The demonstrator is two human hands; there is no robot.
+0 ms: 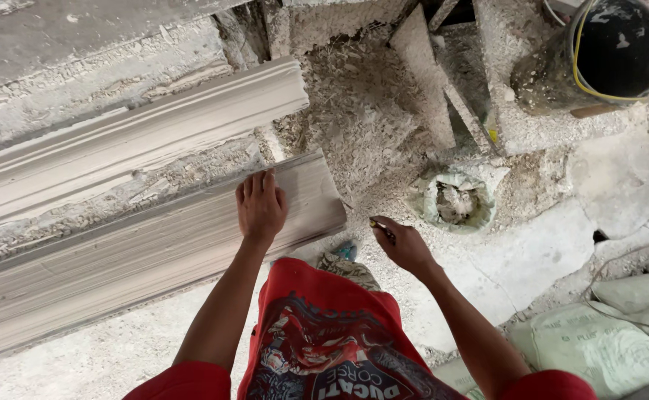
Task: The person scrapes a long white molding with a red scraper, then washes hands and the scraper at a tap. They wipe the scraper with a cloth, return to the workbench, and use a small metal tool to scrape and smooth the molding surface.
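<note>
My left hand (pixel 261 205) lies flat, palm down, on the end of a long grey plaster cornice moulding (pixel 139 259) that runs off to the left. A second moulding (pixel 139 133) of the same kind lies parallel behind it. My right hand (pixel 402 244) hovers to the right of the moulding's end, closed on a small dark tool with a yellow tip (pixel 381 228), perhaps a pencil. I wear a red printed shirt, seen at the bottom.
Plaster crumbs and dust cover the cracked floor. A plaster-caked bowl (pixel 458 200) sits right of my hands. A black bucket with a yellow cord (pixel 606 52) stands top right. Pale sacks (pixel 606 341) lie at the bottom right. A crusted board (pixel 424 70) leans behind.
</note>
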